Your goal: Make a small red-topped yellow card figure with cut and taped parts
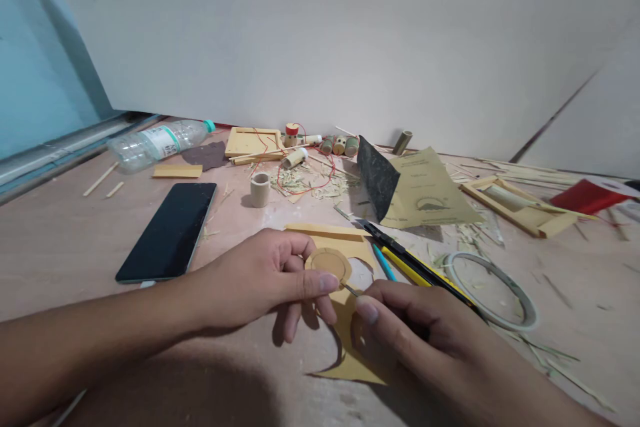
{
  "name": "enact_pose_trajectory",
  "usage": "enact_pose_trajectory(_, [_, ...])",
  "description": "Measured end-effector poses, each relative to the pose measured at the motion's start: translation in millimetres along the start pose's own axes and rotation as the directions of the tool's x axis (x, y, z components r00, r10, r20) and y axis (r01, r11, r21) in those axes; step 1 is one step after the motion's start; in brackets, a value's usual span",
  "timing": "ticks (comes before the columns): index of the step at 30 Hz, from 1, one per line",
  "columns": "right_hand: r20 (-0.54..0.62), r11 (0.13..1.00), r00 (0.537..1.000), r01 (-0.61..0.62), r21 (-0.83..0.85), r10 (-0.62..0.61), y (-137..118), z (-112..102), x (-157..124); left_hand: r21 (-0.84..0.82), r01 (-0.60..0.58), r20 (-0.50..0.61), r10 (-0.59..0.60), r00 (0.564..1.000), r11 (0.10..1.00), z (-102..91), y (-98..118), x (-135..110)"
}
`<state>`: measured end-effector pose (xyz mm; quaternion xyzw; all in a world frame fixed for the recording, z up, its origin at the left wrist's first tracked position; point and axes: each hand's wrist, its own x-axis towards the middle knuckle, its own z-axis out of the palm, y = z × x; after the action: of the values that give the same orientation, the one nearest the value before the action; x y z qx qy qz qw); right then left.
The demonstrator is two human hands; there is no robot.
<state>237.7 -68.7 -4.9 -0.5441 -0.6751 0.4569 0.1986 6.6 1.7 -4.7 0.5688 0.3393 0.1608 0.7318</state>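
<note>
My left hand (pixel 285 277) pinches a small brown cardboard disc (pixel 327 265) between thumb and fingers. A circle is drawn on the disc, just inside its rough edge. My right hand (pixel 410 327) is closed on a thin metal-tipped tool (pixel 351 289), its point touching or almost touching the disc's lower right edge. The rest of that tool is hidden in the hand, so its kind is unclear. Below both hands lies a brown cardboard sheet (pixel 363 363) with curved cut-outs. A black and yellow utility knife (pixel 410 267) and a blue pen-like stick (pixel 384 263) lie just beyond my right hand.
A phone (pixel 167 233) lies left, behind it a plastic bottle (pixel 163 145). A bamboo ring (pixel 260 191) stands mid-table. Sandpaper (pixel 430 190), a tape roll (pixel 530 310), a wooden frame (pixel 520 207) and red thread (pixel 585 197) are on the right. Shavings (pixel 320 181) litter the back.
</note>
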Motion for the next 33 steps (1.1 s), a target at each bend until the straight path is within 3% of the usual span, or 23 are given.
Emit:
enact_pose_trajectory(27, [0.023,1.0,1.0,0.004,-0.013,-0.004,1.4,-4.0,1.0,-0.017,-0.003,0.002,0.003,1.0,1.0,-0.3,2.7,-2.6])
enact_pose_trajectory(33, [-0.044,0.999,0.999,0.033,0.014,-0.032,-3.0,-6.2,-3.8,-0.009,-0.028,-0.015,0.028,0.999,1.0,-1.1,0.9,-1.8])
